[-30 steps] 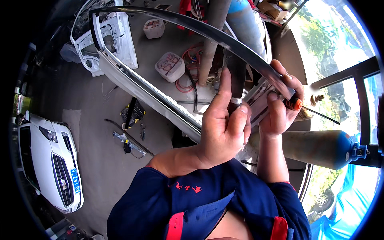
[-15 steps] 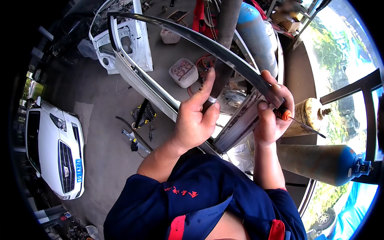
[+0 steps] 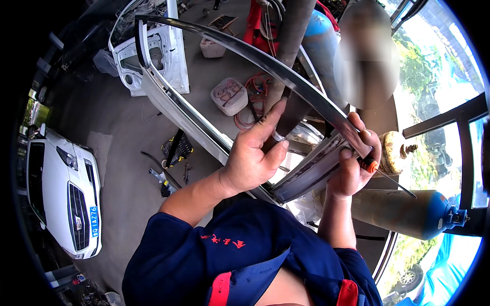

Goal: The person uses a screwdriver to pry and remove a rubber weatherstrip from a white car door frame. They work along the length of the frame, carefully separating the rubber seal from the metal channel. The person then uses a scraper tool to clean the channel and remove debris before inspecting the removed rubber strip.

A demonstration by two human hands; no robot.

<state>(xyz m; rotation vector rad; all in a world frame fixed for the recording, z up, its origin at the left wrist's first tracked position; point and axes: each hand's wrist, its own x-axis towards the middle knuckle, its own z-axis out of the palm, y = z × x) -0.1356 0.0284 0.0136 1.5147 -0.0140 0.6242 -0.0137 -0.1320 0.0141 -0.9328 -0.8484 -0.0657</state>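
Observation:
A car door [image 3: 184,107] with a white skin and a dark, curved window frame [image 3: 255,57] stands tilted before me. My right hand [image 3: 352,166] grips the near right end of that frame, thumb on the near side and fingers behind it. An orange-handled screwdriver [image 3: 369,164] is held in the same hand, its thin shaft pointing right and down. My left hand [image 3: 258,148] is inside the window opening, index finger stretched out and thumb apart. Its other fingers are curled and mostly hidden around something dark; a silvery band [image 3: 278,136] shows beside them.
A second white door panel [image 3: 151,58] stands at the back. White tubs [image 3: 229,96], hoses and tools [image 3: 162,179] lie on the floor. Blue-ended gas cylinders [image 3: 398,210] stand or lie at right, near the windows. A white car [image 3: 64,191] is parked at left.
Both hands have shifted a little right and downward in the picture, with the view turning slightly. A blurred patch now covers the upper right. The grip on the frame and screwdriver stays.

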